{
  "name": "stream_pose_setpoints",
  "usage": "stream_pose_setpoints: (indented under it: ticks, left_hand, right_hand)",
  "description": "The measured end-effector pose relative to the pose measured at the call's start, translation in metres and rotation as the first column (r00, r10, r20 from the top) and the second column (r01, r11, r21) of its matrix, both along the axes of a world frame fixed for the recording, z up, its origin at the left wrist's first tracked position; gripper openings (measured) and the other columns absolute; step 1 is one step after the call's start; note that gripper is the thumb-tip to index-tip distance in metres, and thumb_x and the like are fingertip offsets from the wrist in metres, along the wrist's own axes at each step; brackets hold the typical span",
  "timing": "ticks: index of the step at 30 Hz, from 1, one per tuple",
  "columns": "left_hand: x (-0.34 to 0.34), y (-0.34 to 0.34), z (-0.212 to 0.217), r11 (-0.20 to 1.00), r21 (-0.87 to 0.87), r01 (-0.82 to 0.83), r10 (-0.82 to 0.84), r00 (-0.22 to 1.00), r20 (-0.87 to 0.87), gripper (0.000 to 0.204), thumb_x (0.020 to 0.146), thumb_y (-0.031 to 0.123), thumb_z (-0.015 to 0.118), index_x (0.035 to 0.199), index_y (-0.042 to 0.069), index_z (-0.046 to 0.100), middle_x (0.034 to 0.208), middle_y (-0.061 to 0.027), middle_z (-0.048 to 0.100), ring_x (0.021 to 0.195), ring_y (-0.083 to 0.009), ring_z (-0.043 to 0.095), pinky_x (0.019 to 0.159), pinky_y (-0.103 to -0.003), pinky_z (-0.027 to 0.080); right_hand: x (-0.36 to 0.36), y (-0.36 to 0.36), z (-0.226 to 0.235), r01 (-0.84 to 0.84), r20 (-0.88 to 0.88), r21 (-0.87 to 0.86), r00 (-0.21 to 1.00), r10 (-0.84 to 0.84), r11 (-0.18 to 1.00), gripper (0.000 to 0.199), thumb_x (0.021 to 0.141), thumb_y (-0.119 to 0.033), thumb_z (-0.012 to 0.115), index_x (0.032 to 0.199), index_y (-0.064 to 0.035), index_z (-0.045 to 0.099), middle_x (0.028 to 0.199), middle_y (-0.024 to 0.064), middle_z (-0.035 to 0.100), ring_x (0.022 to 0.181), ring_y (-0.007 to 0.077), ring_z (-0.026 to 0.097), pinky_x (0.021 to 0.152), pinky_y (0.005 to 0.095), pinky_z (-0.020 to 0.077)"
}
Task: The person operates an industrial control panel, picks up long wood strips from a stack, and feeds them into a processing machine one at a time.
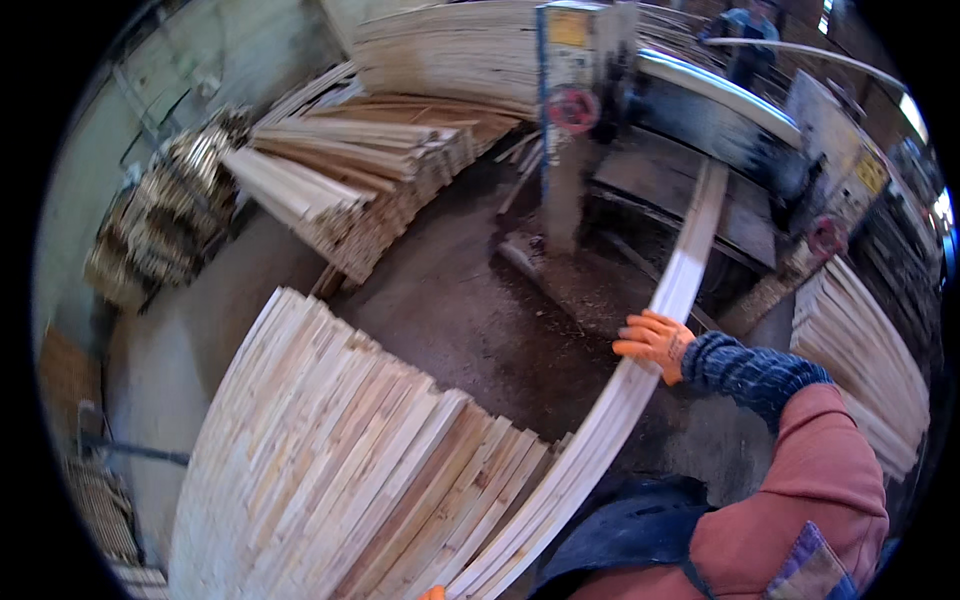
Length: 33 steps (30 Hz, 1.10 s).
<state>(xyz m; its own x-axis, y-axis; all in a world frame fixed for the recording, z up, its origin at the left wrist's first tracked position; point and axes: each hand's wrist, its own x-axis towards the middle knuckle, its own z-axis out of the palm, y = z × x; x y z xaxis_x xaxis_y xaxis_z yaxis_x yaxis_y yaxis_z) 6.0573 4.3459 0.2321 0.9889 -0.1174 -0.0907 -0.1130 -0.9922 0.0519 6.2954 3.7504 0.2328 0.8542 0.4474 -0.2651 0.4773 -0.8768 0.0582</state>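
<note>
Head view: the right hand (655, 345), in an orange glove, lies across a long pale timber length (625, 400), fingers extended past its left edge; closure beneath is hidden. Of the left hand (432, 593), only an orange patch shows at the lower end of the timber; its grip cannot be determined.

The timber crosses the near edge of the machine bed (640, 178) and reaches the dark housing (715, 115); passage beneath is hidden. Progress, as judged: the far portion is on the bed; most of the visible length remains outside.

Adjacent: a board stack (310, 450) lies left of the timber, its right edge close alongside; contact cannot be confirmed. Red handwheels (572, 110) flank the bed, limiting side clearance. No obstruction shows on the timber between right hand and bed. A second stack (350, 170) stands farther left; a person (750, 30) is beyond the machine.
</note>
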Motion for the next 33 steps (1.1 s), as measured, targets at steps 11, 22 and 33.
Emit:
stream_pose_setpoints:
  ticks: [11,22,33]
  left_hand:
    - [0.078,-0.200,-0.039,0.994,-0.023,0.111,-0.110,0.993,0.029,0.050,0.076,0.035,0.071,0.118,0.008,0.062,0.101,-0.0163,0.067,0.099,-0.0360,0.064,0.085,-0.052,0.050]
    - [0.021,-0.189,-0.011,0.998,-0.030,0.053,-0.049,0.992,0.118,0.070,0.076,0.038,0.073,0.135,0.006,0.056,0.123,-0.0193,0.064,0.121,-0.0371,0.059,0.101,-0.050,0.048]
    - [0.043,-0.161,-0.003,0.989,-0.045,-0.141,0.138,0.989,-0.056,0.082,0.058,0.044,0.086,0.127,0.009,0.060,0.117,-0.0169,0.067,0.112,-0.0358,0.061,0.101,-0.048,0.044]
  right_hand:
    - [-0.038,0.047,-0.047,-0.323,0.175,0.463,0.946,0.272,0.825,0.112,0.052,-0.012,0.077,0.157,-0.0271,0.039,0.153,0.0131,0.048,0.144,0.0359,0.043,0.125,0.0558,0.0245]
    - [0.005,-0.033,-0.020,-0.326,-0.133,0.248,0.921,0.365,0.912,0.127,0.050,-0.016,0.097,0.159,-0.0295,0.033,0.150,0.0081,0.054,0.142,0.0269,0.047,0.128,0.0492,0.0176]
    - [0.013,-0.059,-0.009,-0.042,0.095,0.319,0.995,0.012,0.947,0.100,0.057,-0.003,0.082,0.150,-0.0156,0.045,0.156,0.0148,0.043,0.149,0.0367,0.034,0.126,0.0513,0.0207]
